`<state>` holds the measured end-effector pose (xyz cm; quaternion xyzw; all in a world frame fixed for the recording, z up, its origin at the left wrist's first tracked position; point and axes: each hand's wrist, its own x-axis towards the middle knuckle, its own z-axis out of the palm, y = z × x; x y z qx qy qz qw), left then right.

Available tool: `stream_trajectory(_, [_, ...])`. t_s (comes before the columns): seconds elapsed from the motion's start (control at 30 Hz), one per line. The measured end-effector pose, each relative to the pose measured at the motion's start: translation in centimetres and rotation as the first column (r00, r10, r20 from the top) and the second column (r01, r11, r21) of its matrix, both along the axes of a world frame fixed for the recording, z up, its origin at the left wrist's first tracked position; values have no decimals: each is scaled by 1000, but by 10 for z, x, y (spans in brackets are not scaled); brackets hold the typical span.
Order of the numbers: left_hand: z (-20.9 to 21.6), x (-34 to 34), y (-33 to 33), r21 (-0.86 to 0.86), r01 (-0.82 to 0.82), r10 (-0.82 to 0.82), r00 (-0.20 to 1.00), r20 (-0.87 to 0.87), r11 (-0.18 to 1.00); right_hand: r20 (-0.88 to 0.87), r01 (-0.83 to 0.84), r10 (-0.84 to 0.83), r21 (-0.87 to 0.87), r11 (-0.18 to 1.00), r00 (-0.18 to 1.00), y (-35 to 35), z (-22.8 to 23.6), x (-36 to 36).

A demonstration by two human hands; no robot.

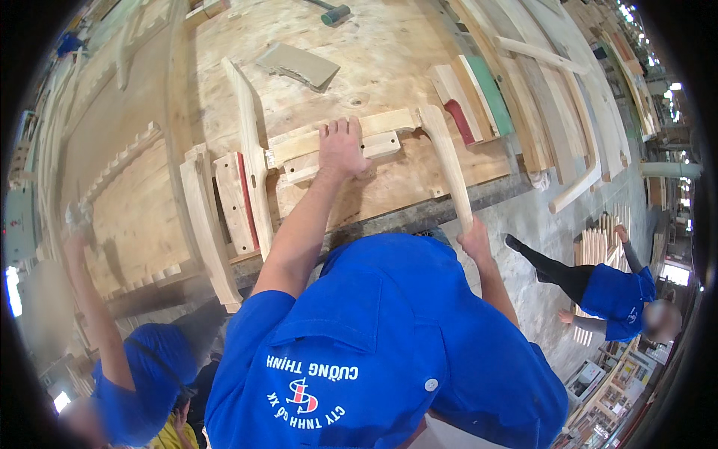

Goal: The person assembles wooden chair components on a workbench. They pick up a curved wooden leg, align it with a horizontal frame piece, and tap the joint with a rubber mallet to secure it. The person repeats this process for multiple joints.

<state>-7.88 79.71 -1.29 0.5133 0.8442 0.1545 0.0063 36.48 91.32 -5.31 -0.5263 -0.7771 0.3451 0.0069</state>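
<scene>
On the workbench lies a pale wooden frame: a crossrail (299,144) joins a long curved leg (250,142) on the left and a curved leg (446,161) on the right. My left hand (342,150) is over the middle of the crossrail, fingers across its top and thumb out to the right. My right hand (475,239) is closed around the near end of the right leg, which juts past the bench edge. Close to my left hand, a shorter drilled wooden block (381,145) lies along the near side of the crossrail. My palm hides part of both.
Red-edged wooden jigs (235,202) and a green-sided block (486,96) flank the frame. Beyond lie cardboard pieces (299,66) and a mallet (334,15). Long boards (516,90) line the right. One co-worker (142,382) stands left, another (613,295) at right by stacked sticks.
</scene>
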Motion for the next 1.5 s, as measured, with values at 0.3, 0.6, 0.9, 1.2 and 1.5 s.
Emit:
stream_trajectory(0.3, [-7, -1, -8, 19, -31, 31, 999, 11, 999, 2, -27, 27, -15, 1000, 1000, 1, 5, -4])
stream_trajectory(0.6, [-4, -1, -11, 47, -34, 33, 999, 23, 998, -91, -102, 106, 50, 994, 990, 6, 12, -5])
stream_trajectory(0.9, [-8, -2, -9, 71, -32, 33, 999, 0, 997, -65, -74, 78, 53, 996, 995, 5, 2, 3])
stream_trajectory(1.2, [-8, -1, -4, 36, -20, 20, 1000, 9, 999, -108, -42, 46, 35, 998, 993, -3, 10, 1])
stream_trajectory(1.5, [-6, -1, -4, 15, -23, 24, 1000, -14, 1000, -30, -67, 71, 124, 990, 997, -8, 4, -3])
